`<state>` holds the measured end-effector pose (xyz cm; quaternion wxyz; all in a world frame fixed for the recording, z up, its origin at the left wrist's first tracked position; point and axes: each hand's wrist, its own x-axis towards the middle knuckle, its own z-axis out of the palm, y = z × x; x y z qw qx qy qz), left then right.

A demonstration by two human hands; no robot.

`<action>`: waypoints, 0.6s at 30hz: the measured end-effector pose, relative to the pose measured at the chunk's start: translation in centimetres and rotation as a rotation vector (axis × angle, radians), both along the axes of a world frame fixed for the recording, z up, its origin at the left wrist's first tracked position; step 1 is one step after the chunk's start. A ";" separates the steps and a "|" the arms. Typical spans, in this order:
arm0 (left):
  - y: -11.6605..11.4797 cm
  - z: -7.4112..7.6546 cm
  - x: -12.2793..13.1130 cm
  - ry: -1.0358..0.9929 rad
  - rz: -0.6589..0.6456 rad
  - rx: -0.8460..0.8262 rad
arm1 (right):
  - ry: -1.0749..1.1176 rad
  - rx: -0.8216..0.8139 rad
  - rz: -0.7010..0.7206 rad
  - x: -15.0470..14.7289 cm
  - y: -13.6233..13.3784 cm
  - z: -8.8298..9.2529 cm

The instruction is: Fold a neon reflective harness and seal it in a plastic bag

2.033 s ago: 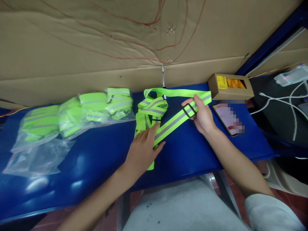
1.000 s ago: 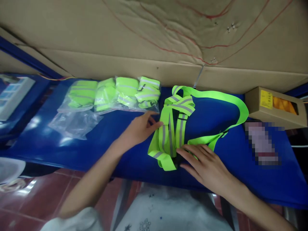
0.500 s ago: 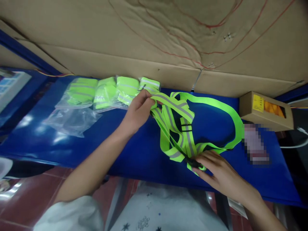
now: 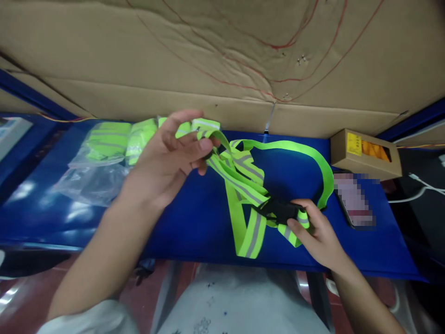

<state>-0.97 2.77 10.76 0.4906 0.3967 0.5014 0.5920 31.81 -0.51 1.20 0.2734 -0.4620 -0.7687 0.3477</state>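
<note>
Neon-green reflective straps with grey stripes spread between my hands, partly raised above the blue table. My left hand pinches one strap end between thumb and fingers, its other fingers loosely curled. On the right, a black plastic buckle joins the straps, and my right hand grips it between thumb and fingers. A wide green loop of the same harness curves over the table behind my right hand. Some folds of strap overlap, so their order is hard to make out.
Several bagged green strap bundles line the back left, with a clear plastic bag in front. A cardboard box with an orange window and a phone lie at the right. A cardboard-covered wall closes off the back of the table.
My left hand has lifted nearer the camera with the strap end, pulling a strap taut. My right hand has brought the buckle up into clearer view. The view has shifted slightly right.
</note>
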 end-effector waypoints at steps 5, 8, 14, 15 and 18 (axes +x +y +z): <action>2.5 -0.9 1.1 0.083 0.147 0.114 | -0.122 0.109 0.125 -0.2 0.8 0.0; 3.2 -1.8 1.0 0.064 0.181 0.092 | -0.314 0.222 0.200 0.0 0.4 -0.6; 2.1 -4.4 -1.5 0.096 0.188 0.006 | -0.317 0.348 0.122 1.2 -0.8 -1.9; 1.8 -4.9 -2.1 0.112 0.196 -0.015 | -0.292 0.370 0.087 1.7 -0.6 -2.0; 1.0 -5.8 -3.3 0.154 0.184 -0.075 | -0.336 0.419 0.042 3.0 0.6 -1.9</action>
